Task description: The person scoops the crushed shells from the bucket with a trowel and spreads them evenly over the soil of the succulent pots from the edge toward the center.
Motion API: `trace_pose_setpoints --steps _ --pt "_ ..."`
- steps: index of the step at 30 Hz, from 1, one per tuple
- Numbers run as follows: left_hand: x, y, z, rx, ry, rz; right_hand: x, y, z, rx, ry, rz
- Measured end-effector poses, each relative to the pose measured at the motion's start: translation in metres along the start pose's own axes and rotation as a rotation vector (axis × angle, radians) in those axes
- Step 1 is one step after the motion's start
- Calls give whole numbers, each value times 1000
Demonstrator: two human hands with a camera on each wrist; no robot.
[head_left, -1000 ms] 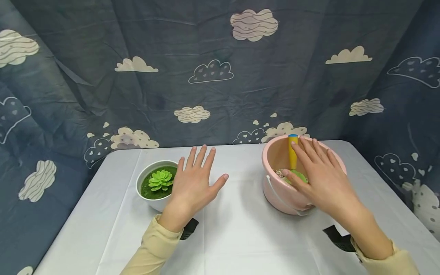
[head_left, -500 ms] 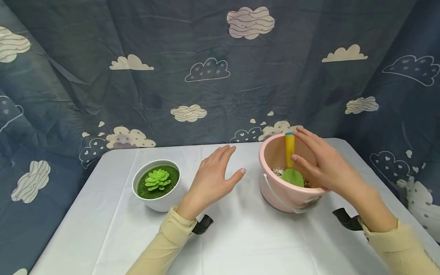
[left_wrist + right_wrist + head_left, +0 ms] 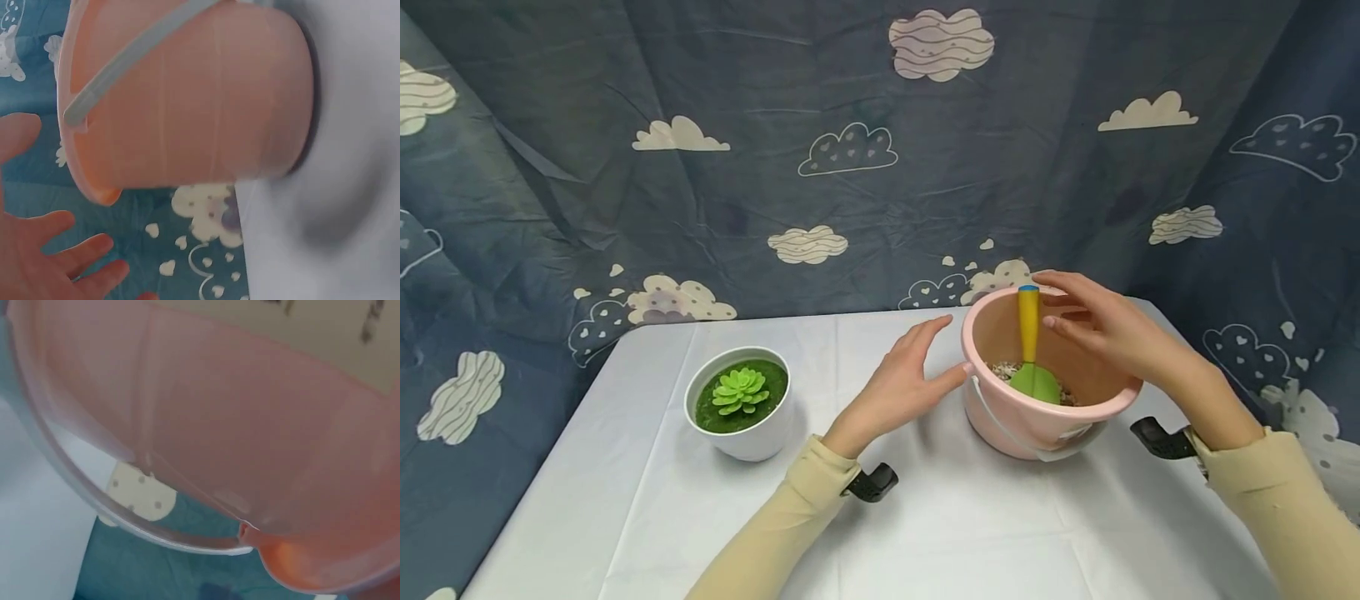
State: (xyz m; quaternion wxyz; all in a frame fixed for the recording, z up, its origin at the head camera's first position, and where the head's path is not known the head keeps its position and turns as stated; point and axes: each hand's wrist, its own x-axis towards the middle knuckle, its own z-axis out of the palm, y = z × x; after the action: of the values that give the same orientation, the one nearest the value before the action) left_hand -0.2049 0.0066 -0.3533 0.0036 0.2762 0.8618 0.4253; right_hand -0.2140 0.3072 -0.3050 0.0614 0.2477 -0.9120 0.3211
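A pink bucket (image 3: 1022,421) with a pale grey handle (image 3: 150,536) stands on the right side of the table. Inside it, a toy shovel (image 3: 1036,382) with a green blade and yellow handle leans upright on some pebbly bits (image 3: 1006,371). My right hand (image 3: 1112,325) hovers over the bucket's right side, fingers loosely bent, thumb tip close beside the shovel's handle. Left of the bucket, my left hand (image 3: 895,387) reaches toward its rim with thumb and fingers apart. In the left wrist view those spread fingers (image 3: 87,253) show beside the rim, holding nothing.
A white pot (image 3: 745,437) with a green artificial succulent (image 3: 740,391) stands on the left of the white-covered table (image 3: 647,500). A dark cloth curtain (image 3: 850,75) with cloud prints hangs behind the table. Wrist cameras (image 3: 874,482) sit under both forearms.
My left hand has moved right, from beside the white pot to the bucket's left side. The right hand has shifted off the shovel's blade, its fingers now more bent. The view has shifted slightly.
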Motion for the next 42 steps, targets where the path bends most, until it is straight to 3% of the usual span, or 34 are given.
trace_pose_setpoints --steps 9,14,20,24,29,34,42 --pt "17 -1 15 -187 -98 -18 18 11 3 192 -132 30" --pt "25 -3 22 -288 -144 15 20 15 7 200 -108 15" --pt "29 -4 28 -435 -204 6 16 12 9 151 -28 87" --pt "32 -4 30 -541 -237 3 15 9 10 223 -90 90" --pt "33 -6 30 -553 -222 1 16 8 12 302 -117 58" --pt "34 -6 29 -558 -223 -5 13 10 11 284 0 26" --pt "35 -5 31 -572 -224 -24 7 8 8 136 341 61"
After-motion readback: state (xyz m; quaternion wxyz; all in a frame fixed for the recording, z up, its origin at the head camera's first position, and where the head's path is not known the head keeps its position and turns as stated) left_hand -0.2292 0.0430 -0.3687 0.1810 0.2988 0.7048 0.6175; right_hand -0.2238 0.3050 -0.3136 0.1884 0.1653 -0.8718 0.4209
